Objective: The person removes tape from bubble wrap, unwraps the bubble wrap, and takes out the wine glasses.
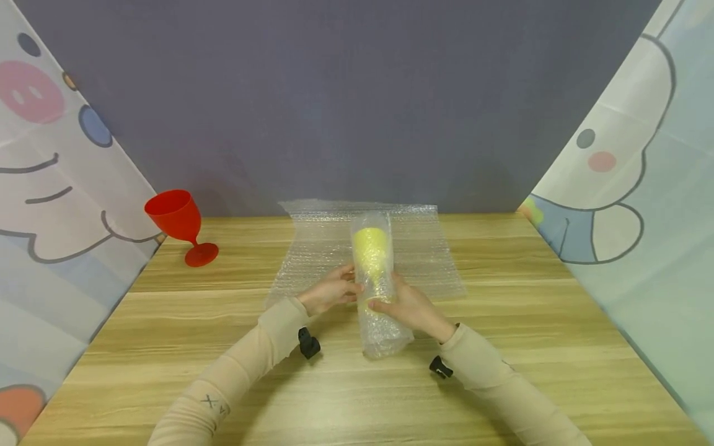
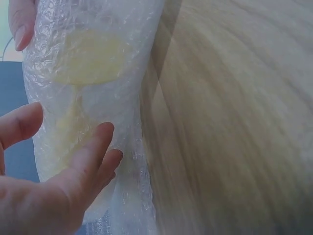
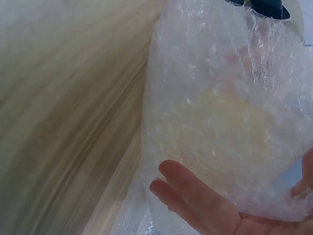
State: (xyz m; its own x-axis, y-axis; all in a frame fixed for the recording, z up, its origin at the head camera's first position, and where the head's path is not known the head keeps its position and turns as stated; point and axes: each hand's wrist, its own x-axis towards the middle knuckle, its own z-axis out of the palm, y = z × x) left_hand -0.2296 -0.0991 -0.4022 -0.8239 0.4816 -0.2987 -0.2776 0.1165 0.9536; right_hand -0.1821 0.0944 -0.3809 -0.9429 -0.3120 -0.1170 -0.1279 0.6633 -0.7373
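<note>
A yellow goblet [image 1: 370,244] shows through a roll of bubble wrap [image 1: 385,341] in the middle of the head view, its cup end pointing away from me. My right hand [image 1: 413,305] holds the roll from the right, thumb laid over the top and fingers along the far side. From the left, my left hand [image 1: 330,290] meets the roll with loosely extended fingers [image 2: 93,147], its thumb tip at the edge of the wrap. In the right wrist view, the fingers [image 3: 195,196] of my right hand lie along the cloudy plastic.
Behind the roll, a flat stretch of bubble wrap [image 1: 318,241] reaches the back wall [image 1: 357,105]. A red goblet [image 1: 175,217] stands at the table's back left. Printed cartoon panels [image 1: 613,142] flank the wooden table [image 1: 357,409].
</note>
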